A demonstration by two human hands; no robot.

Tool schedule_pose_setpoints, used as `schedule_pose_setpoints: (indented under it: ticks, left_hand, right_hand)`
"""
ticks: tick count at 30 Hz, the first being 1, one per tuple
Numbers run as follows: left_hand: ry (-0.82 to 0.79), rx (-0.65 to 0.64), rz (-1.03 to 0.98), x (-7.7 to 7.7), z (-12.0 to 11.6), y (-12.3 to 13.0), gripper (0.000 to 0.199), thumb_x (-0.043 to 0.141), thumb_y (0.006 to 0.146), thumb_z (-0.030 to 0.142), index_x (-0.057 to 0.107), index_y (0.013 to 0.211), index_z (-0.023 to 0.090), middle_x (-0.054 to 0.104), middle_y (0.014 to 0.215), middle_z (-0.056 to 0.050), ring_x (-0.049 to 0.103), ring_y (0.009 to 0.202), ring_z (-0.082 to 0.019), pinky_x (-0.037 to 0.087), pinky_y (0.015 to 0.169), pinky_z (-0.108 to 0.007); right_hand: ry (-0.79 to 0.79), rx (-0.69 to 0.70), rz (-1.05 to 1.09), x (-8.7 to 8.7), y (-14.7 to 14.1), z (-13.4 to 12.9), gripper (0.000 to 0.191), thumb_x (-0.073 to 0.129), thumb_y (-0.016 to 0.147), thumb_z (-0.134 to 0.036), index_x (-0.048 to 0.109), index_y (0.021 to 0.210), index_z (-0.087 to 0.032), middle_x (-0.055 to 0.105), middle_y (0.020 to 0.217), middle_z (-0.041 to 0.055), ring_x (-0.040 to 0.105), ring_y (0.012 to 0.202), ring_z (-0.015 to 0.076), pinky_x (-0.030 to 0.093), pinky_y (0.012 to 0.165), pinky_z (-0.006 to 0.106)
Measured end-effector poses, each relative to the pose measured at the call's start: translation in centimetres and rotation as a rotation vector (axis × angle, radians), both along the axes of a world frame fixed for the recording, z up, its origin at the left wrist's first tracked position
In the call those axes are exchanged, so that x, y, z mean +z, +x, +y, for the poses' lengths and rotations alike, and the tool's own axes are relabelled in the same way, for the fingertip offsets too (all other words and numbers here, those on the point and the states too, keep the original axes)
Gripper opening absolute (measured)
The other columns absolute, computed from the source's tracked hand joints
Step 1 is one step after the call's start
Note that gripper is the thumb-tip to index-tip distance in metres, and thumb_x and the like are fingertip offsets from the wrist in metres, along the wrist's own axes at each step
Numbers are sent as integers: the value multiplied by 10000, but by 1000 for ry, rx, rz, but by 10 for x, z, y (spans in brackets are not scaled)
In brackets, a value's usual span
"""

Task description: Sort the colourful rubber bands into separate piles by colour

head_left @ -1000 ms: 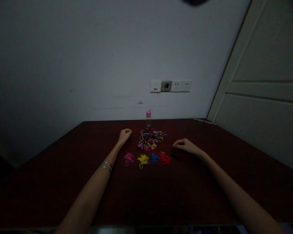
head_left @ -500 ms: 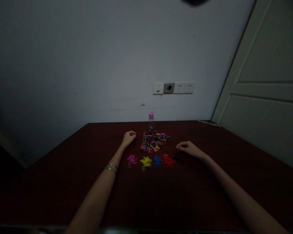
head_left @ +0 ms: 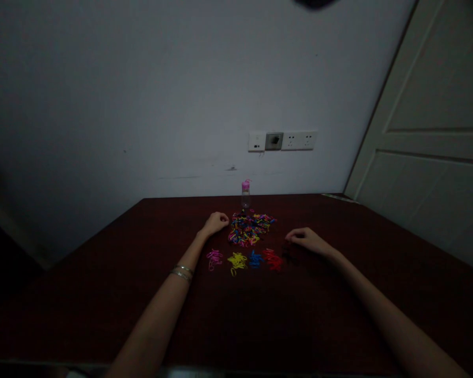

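Note:
A mixed heap of small colourful rubber bands (head_left: 249, 229) lies mid-table. My left hand (head_left: 216, 222), fingers curled together, is at the heap's left edge; anything within its fingers is too small to make out. On the other side, my right hand (head_left: 306, 239) has thumb and fingers pinched just above a dark pile of bands (head_left: 289, 254), and I cannot see what they hold. In a row nearer me lie pink bands (head_left: 214, 259), yellow bands (head_left: 237, 261), blue bands (head_left: 255, 259) and red bands (head_left: 273, 260).
A clear bottle with a pink cap (head_left: 245, 195) stands behind the heap. The dark red table (head_left: 236, 320) meets a pale wall with a row of sockets (head_left: 298, 140). A panelled door (head_left: 425, 136) is at the right.
My left hand has shifted right, up to the edge of the mixed heap. My right hand stays over the dark pile, nearly still. The view has shifted slightly.

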State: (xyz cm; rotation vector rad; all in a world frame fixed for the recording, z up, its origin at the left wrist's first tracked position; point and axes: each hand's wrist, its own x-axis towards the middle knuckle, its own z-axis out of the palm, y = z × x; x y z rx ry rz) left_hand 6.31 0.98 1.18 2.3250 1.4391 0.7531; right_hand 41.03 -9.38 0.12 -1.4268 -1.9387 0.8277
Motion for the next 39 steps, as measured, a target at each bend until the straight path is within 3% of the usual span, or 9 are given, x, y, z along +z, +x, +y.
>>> schedule_pose_setpoints:
  ticks: [5, 15, 39]
  left_hand:
    - [-40, -71, 7, 4, -3, 4, 212, 537, 633, 201, 697, 751, 125, 647, 708, -42, 545, 650, -139, 396, 634, -226]
    - [-75, -95, -66, -2, -1, 7, 197, 551, 643, 226, 692, 729, 118, 632, 648, -29, 536, 607, -127, 382, 571, -213]
    - [-51, -74, -19, -11, 6, 6, 198, 516, 664, 202, 670, 746, 110, 640, 707, -52, 544, 632, -127, 400, 597, -212]
  right_hand:
    - [-2, 10, -4, 0, 0, 0, 258, 509, 697, -350, 655, 773, -150, 673, 805, 49, 598, 769, 189, 442, 746, 311]
    - [-7, 0, 10, -1, 1, 0, 271, 516, 685, -368, 659, 768, -152, 673, 796, 51, 595, 769, 193, 441, 748, 316]
    - [-18, 9, -5, 2, 0, -1, 270, 519, 691, -370, 659, 780, -157, 673, 816, 53, 600, 780, 195, 441, 762, 327]
